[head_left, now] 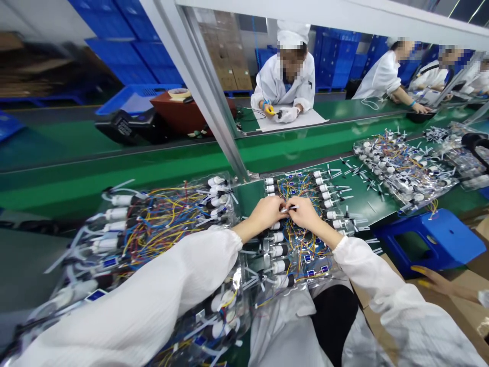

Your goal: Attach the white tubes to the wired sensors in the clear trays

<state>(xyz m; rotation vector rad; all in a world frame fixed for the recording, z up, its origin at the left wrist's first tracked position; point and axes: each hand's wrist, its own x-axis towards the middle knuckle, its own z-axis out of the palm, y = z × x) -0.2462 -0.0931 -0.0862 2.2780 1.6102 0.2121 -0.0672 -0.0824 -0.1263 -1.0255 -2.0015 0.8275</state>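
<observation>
My left hand (pixel 268 212) and my right hand (pixel 303 213) meet above the middle of a clear plastic tray (pixel 263 302). Both are closed, fingertips pinched together around a small whitish piece whose kind I cannot make out. Beneath them, white cylindrical parts with black ends, such as this one (pixel 280 266), line both sides of the tray. Yellow, blue and red wires (pixel 296 186) run between the rows, with small blue-faced pieces (pixel 307 258) among them. White tubes (pixel 346 190) stick out at the right side.
More wired parts (pixel 164 214) fill a tray on the left; others (pixel 405 163) lie at right. Loose tube pieces (pixel 367 176) are scattered between. A metal post (pixel 225 122) rises ahead. A blue plastic stool (pixel 431 239) stands right, near another person's hand (pixel 431 278). Co-workers in white sit opposite.
</observation>
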